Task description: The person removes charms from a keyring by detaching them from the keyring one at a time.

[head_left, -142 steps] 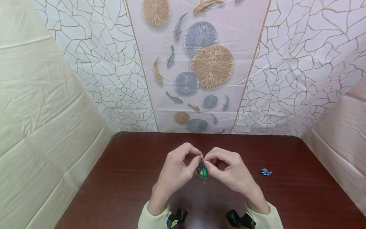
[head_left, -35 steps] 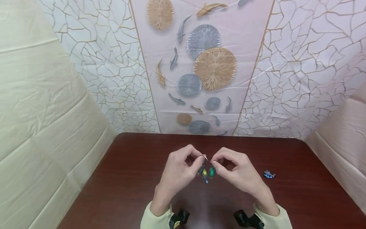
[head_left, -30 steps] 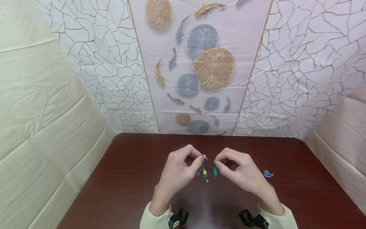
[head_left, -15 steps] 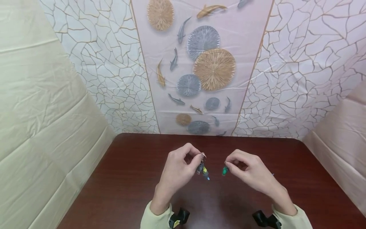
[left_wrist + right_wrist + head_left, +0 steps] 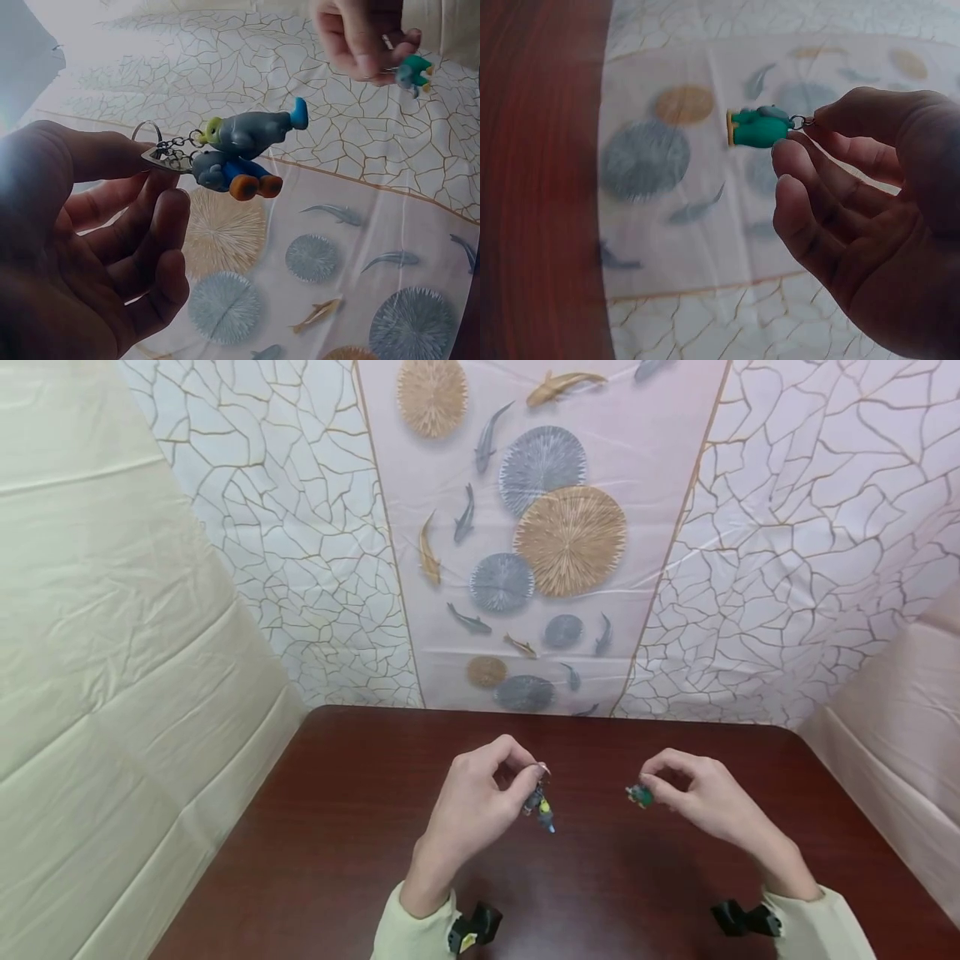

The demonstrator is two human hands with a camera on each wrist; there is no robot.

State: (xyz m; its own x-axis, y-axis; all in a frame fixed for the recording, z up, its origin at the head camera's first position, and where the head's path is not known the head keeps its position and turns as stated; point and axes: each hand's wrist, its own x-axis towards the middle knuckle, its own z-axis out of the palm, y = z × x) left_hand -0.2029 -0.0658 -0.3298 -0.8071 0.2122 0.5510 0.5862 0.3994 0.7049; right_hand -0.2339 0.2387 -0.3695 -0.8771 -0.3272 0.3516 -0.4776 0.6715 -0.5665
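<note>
1. Left hand (image 5: 474,802) pinches keychain (image 5: 541,806) above table's (image 5: 360,827) middle; right hand (image 5: 697,797) pinches green charm (image 5: 641,795) above table's right half (head view).
2. Left wrist: two grey figurines (image 5: 251,133) on keychain.
3. Right wrist: charm's metal link (image 5: 799,122) at fingertips (image 5: 819,118).

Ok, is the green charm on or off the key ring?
Off: the right hand holds the green charm apart from the key ring in the left hand, with nothing visible joining them.
</note>
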